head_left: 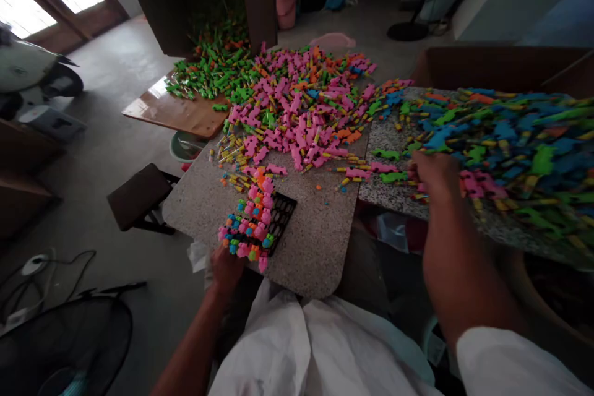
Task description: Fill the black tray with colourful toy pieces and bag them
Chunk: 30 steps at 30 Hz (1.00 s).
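Note:
My left hand [226, 267] is closed at the near left edge of a black rack [284, 213] with rows of holes; its fingertips are hidden behind the toys. Small animal-shaped toys [253, 226] in pink, blue, green and orange stand packed in the left part of the rack. My right hand [436, 170] reaches to the right-hand table, its fingers curled down among green and pink animal toys with yellow-banded stems. What lies between those fingers is hidden by the hand and blurred.
A large heap of mostly pink toys [297, 105] covers the table's far part. Green toys [218, 71] spill from a cardboard box [260, 0] onto a wooden board [171, 108]. Blue and green toys [510, 136] pile on the right table. A stool [139, 195] and fan [69, 346] stand left.

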Each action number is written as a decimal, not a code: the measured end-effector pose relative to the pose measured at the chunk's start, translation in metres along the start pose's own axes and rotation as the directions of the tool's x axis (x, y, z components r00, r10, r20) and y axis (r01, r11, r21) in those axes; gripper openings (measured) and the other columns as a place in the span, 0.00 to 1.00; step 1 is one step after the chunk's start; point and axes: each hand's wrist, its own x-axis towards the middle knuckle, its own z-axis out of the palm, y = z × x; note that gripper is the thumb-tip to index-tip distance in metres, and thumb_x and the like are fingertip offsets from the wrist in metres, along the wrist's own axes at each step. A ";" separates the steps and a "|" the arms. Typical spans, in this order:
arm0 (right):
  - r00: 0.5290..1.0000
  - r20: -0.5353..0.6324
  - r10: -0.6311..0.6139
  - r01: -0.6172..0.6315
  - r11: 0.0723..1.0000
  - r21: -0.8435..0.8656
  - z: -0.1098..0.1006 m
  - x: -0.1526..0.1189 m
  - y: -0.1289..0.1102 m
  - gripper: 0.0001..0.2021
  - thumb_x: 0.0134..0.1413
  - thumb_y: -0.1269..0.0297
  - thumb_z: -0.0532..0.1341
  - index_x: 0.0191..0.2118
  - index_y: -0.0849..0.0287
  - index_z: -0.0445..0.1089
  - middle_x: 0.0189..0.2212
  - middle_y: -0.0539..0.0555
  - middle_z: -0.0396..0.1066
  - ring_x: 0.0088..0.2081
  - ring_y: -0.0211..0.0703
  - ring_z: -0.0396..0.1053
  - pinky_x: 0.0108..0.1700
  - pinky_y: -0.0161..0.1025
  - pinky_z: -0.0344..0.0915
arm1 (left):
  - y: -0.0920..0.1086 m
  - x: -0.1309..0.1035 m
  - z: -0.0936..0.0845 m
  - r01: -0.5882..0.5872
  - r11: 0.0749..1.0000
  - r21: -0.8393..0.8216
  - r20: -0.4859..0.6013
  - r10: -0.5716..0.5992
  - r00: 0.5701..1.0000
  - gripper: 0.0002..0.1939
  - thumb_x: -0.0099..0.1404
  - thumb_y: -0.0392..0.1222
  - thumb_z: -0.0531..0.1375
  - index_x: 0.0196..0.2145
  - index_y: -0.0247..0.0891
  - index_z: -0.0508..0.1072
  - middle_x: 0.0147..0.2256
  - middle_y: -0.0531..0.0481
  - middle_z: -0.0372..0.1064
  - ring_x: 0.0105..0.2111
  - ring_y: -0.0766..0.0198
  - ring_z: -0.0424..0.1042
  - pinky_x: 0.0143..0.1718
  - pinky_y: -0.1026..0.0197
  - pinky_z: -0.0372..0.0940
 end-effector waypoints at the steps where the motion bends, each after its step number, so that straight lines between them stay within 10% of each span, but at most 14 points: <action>1: 0.998 0.038 0.054 -0.060 0.980 0.189 0.013 -0.027 -0.011 0.15 0.69 0.57 0.58 0.38 0.60 0.78 0.33 0.67 0.80 0.29 0.48 0.77 0.30 0.42 0.72 | -0.001 0.000 0.000 -0.005 1.000 -0.005 -0.001 0.005 1.000 0.10 0.64 0.47 0.58 0.26 0.43 0.68 0.29 0.45 0.73 0.32 0.55 0.73 0.37 0.56 0.62; 4: 0.953 0.277 -0.124 -0.059 0.819 0.571 0.059 -0.118 -0.051 0.14 0.62 0.50 0.63 0.37 0.58 0.72 0.28 0.57 0.77 0.24 0.41 0.72 0.27 0.37 0.69 | 0.001 0.000 -0.001 -0.008 1.000 -0.019 -0.001 0.008 1.000 0.10 0.63 0.47 0.59 0.25 0.43 0.68 0.28 0.45 0.73 0.32 0.55 0.73 0.38 0.55 0.63; 8: 0.726 0.559 -0.400 -0.090 0.751 0.654 0.113 -0.212 -0.094 0.11 0.58 0.51 0.62 0.37 0.54 0.69 0.21 0.46 0.71 0.21 0.39 0.67 0.25 0.35 0.64 | 0.008 0.002 -0.005 0.024 1.000 -0.017 0.001 -0.024 1.000 0.10 0.62 0.47 0.58 0.25 0.44 0.68 0.29 0.44 0.74 0.33 0.54 0.73 0.37 0.55 0.63; 15: 0.476 0.646 -0.597 0.298 0.800 0.520 0.138 -0.234 -0.102 0.09 0.63 0.62 0.62 0.31 0.55 0.73 0.27 0.47 0.74 0.32 0.41 0.70 0.38 0.36 0.64 | 0.013 0.003 -0.009 0.033 0.997 -0.075 0.006 -0.033 0.999 0.09 0.60 0.47 0.58 0.25 0.44 0.67 0.29 0.43 0.74 0.32 0.52 0.74 0.37 0.54 0.64; 21: 0.578 0.728 -0.370 0.401 0.905 0.142 0.118 -0.212 -0.094 0.15 0.67 0.57 0.66 0.29 0.57 0.74 0.25 0.51 0.76 0.30 0.42 0.72 0.34 0.36 0.60 | 0.003 0.003 -0.001 0.018 0.998 -0.064 -0.013 -0.019 1.000 0.07 0.60 0.47 0.57 0.27 0.44 0.68 0.29 0.44 0.74 0.32 0.51 0.73 0.37 0.53 0.63; 30: 0.781 0.593 -0.197 0.457 0.827 -0.328 0.098 -0.188 -0.101 0.29 0.71 0.36 0.58 0.44 0.59 0.82 0.43 0.65 0.83 0.46 0.56 0.80 0.44 0.41 0.67 | 0.001 0.003 0.004 0.002 0.999 -0.040 -0.011 -0.003 1.000 0.08 0.61 0.48 0.58 0.27 0.44 0.66 0.30 0.43 0.75 0.33 0.51 0.75 0.38 0.54 0.63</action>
